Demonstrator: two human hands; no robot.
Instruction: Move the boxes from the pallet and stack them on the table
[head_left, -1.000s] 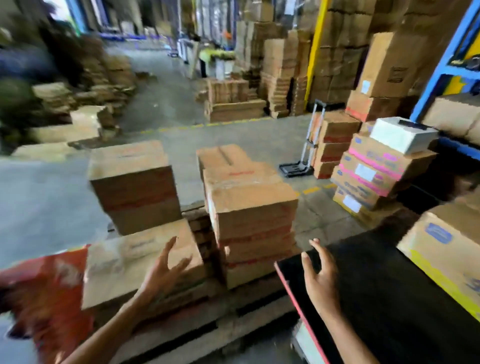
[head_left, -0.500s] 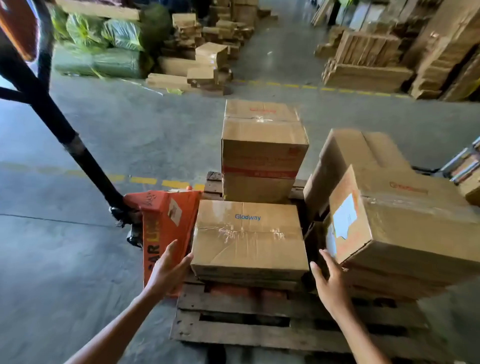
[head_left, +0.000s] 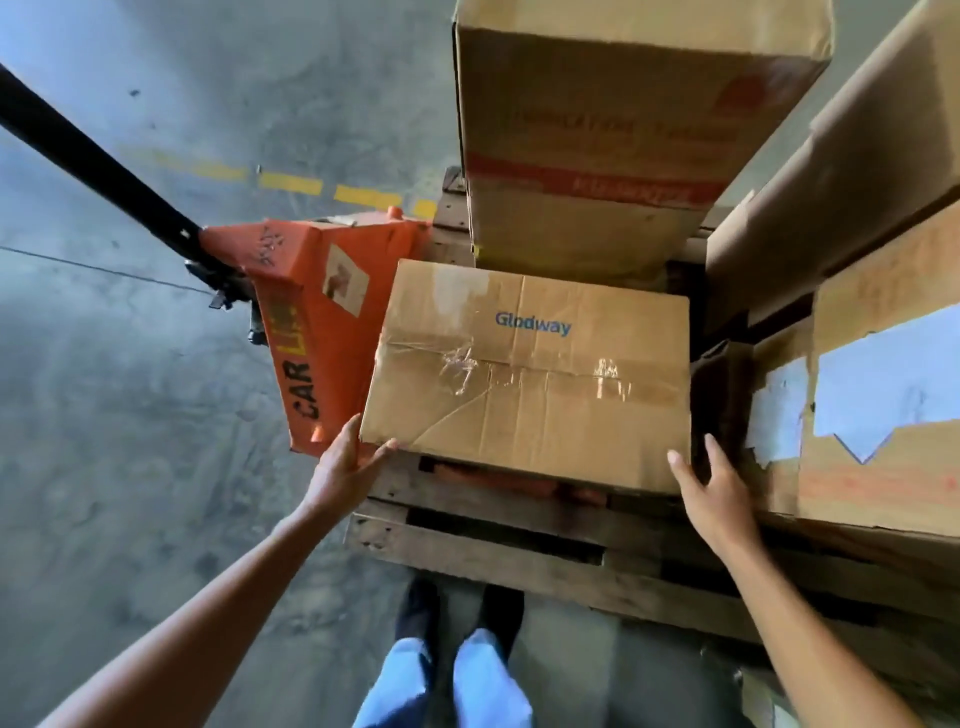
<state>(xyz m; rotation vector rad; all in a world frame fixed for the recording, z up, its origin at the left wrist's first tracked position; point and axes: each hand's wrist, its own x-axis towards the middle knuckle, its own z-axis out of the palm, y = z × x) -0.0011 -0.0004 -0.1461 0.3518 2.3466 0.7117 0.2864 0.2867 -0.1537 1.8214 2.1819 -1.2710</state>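
Note:
A flat cardboard box printed "Glodway" (head_left: 530, 374) lies on the wooden pallet (head_left: 493, 551) right in front of me. My left hand (head_left: 345, 462) touches its near left corner, fingers straight along the left side and thumb on the front edge. My right hand (head_left: 711, 488) lies at the near right corner, fingers straight up the box's right side and thumb by the front face. Behind it stands a taller box with a red band (head_left: 613, 130). Larger boxes with white labels (head_left: 883, 415) are stacked to the right. The table is out of view.
An orange pallet jack (head_left: 317, 332) with a black handle (head_left: 93, 166) sits against the pallet's left side, close to my left hand. Grey concrete floor with a dashed yellow line (head_left: 291, 182) spreads to the left. My feet (head_left: 462, 618) stand at the pallet's near edge.
The view swung from the table to the pallet and dipped down closer. Both hands moved in from the air and now touch the near corners of the Glodway box.

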